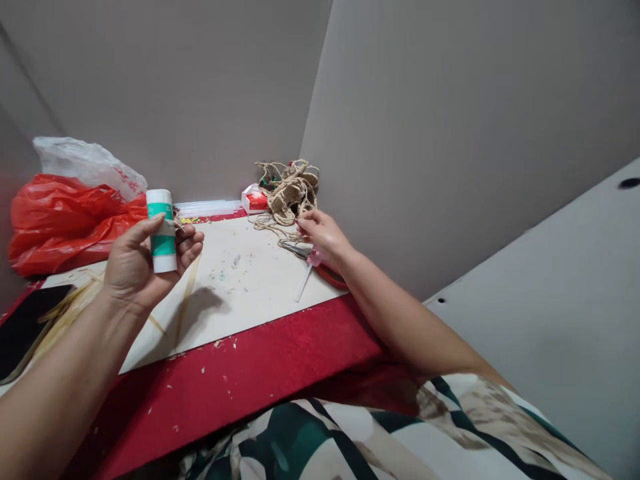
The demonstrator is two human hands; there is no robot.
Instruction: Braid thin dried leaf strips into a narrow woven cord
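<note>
My left hand (135, 260) holds up a white cylinder with a teal label, like a glue stick (163, 245), above the board. A thin pale string (175, 224) crosses its middle near my fingers. My right hand (323, 233) has its thumb and fingers pinched together beside a tangled heap of twine (293, 193); what is between the fingertips is too small to make out. Below that hand lie scissors (295, 249), with a red handle (331, 276) partly hidden by my wrist. A pink piece with a thin white stick (303, 283) is there too.
A white board (250, 267) lies on a red-covered table (250, 360) against grey walls. At left are a red plastic bag (65, 217), a black phone (30, 327) and straw-coloured strips (70, 313). Clear sticks (205, 208) and a small red-and-white box (255, 201) stand behind.
</note>
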